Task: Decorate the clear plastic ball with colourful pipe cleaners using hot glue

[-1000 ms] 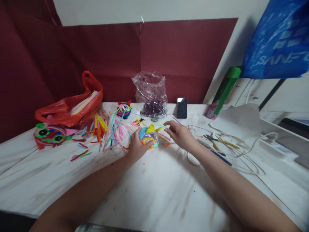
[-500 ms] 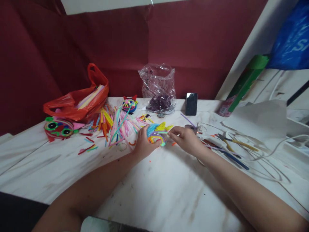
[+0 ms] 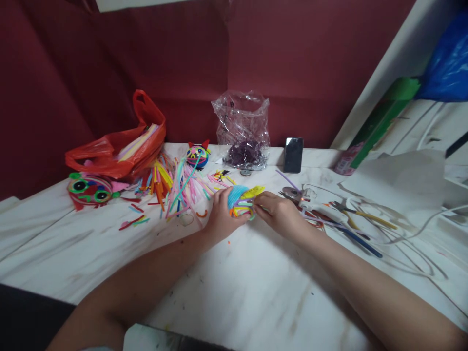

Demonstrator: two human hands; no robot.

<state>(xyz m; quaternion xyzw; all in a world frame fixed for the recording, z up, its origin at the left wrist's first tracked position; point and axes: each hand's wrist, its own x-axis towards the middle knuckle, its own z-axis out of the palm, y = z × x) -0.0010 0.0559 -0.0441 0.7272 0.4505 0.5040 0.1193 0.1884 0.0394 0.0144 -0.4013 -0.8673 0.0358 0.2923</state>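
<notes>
My left hand (image 3: 221, 214) is wrapped round the left side of a small colourful pipe-cleaner craft piece (image 3: 238, 195), blue at the top with yellow tufts and striped coloured strands below. From the right, my right hand (image 3: 276, 209) pinches at the piece's edge. Its fingertips are pressed together by a pale strand, a pipe cleaner, whose end they mostly hide. The piece is held just over the marble-patterned table (image 3: 256, 282). Part of it is covered by my left fingers.
At the left are a red plastic bag (image 3: 106, 153), a pipe-cleaner animal face (image 3: 91, 190) and piles of pipe cleaners (image 3: 186, 187). Behind stand a round cat figure (image 3: 198, 155), a clear bag (image 3: 243, 131) and a phone (image 3: 293, 155). Rightward lie a glue gun (image 3: 325, 212), pliers (image 3: 365, 214) and cables.
My right fingers have come closer in against the craft piece, covering more of the pale strand. My left hand keeps its hold, and the whole view has shifted slightly.
</notes>
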